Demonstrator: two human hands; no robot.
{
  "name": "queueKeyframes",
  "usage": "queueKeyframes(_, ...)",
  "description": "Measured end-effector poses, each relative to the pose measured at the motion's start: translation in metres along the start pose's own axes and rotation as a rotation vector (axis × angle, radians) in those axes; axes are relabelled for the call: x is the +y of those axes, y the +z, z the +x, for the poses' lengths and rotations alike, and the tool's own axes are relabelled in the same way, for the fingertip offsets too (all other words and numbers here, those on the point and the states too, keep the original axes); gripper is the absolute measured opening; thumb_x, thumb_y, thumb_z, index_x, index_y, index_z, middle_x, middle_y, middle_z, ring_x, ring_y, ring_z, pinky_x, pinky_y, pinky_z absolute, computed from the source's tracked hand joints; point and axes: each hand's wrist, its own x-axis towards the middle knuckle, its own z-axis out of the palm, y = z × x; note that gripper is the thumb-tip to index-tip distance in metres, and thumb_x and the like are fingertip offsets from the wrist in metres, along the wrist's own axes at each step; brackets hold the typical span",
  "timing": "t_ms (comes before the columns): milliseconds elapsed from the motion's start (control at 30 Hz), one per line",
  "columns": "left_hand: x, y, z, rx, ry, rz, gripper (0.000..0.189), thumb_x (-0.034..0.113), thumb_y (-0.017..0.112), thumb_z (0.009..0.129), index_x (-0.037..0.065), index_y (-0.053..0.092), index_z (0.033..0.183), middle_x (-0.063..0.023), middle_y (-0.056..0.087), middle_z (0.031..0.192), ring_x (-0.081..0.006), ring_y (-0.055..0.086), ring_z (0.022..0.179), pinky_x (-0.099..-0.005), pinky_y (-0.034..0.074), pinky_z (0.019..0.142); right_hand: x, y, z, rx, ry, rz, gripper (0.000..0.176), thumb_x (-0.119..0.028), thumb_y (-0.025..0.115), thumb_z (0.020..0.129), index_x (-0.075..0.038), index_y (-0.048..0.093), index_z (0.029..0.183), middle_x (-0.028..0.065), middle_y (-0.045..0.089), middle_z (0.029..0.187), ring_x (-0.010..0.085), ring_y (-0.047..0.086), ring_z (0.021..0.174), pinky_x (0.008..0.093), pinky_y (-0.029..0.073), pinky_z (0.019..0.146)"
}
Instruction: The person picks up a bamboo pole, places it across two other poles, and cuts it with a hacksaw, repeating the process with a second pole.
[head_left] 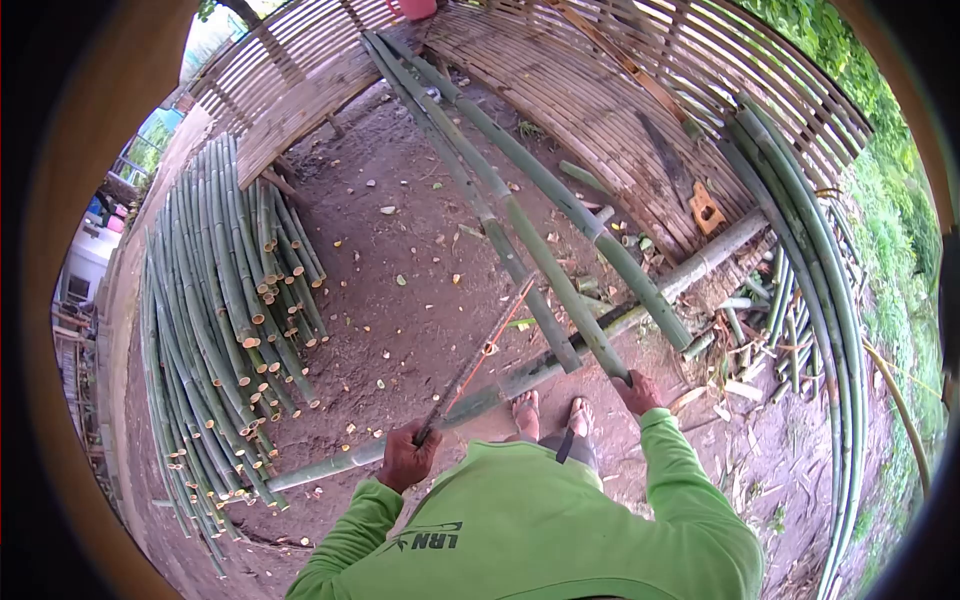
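Observation:
My left hand (406, 456) is closed around the near end of a long, thin, brown stick-like tool (462, 378). It slants up and away to the right; whether it is a blade or a strip of wood is not clear. My right hand (638, 392) grips the near end of a green bamboo pole (540, 248). A second bamboo pole (490, 225) lies close on its left, and a thicker bamboo pole (570, 205) on its right. All three cross a horizontal bamboo rail (525, 376) just ahead of my feet, their far ends by the slatted platform.
Many cut bamboo poles (205, 300) are stacked at the left. Slatted bamboo benches (560, 85) curve around the back; an orange-handled saw (706, 208) lies on one. Long poles (810, 240) lean at the right beside offcuts (785, 310). Chips dot the dirt ground (380, 260).

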Motion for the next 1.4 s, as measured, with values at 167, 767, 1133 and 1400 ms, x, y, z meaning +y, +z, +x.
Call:
queueKeyframes(167,-0.007,0.003,0.008,-0.142,0.003,-0.058,0.042,0.034,0.063,0.090,0.003,0.049,0.067,-0.0016,0.034,0.051,-0.0094,0.032,0.052,-0.0325,0.027,0.044,-0.006,0.012,-0.003,0.102,0.005,0.098,0.051,-0.052,0.058,0.084,-0.002,0.062,0.098,0.0247,0.064,0.089,0.0420,0.061,0.086,0.0489,0.047,0.074)
queueKeyframes(767,-0.020,0.095,0.070,-0.459,0.255,0.160,0.033,0.032,0.063,0.090,0.004,0.054,0.074,-0.0187,0.050,0.056,-0.0389,0.052,0.050,-0.0435,0.038,0.047,-0.051,0.010,0.032,-0.036,0.145,0.142,0.061,-0.055,0.038,0.091,-0.001,0.067,0.097,0.0285,0.064,0.092,0.0418,0.062,0.092,0.0495,0.046,0.084)
queueKeyframes(1133,-0.014,0.116,0.084,-0.500,0.287,0.235,0.022,0.022,0.060,0.089,0.004,0.053,0.077,-0.0213,0.053,0.060,-0.0437,0.055,0.057,-0.0471,0.040,0.049,-0.055,0.007,0.031,-0.028,0.192,0.119,0.061,-0.054,0.037,0.087,-0.003,0.070,0.092,0.0248,0.066,0.094,0.0401,0.063,0.094,0.0498,0.047,0.085)
queueKeyframes(1400,-0.005,0.102,0.076,-0.533,0.306,0.277,0.021,0.021,0.056,0.089,0.002,0.054,0.079,-0.0235,0.056,0.064,-0.0450,0.057,0.062,-0.0496,0.042,0.052,-0.058,0.005,0.031,-0.004,0.187,0.079,0.059,-0.052,0.036,0.088,-0.003,0.069,0.090,0.0246,0.066,0.092,0.0406,0.063,0.091,0.0497,0.048,0.084)
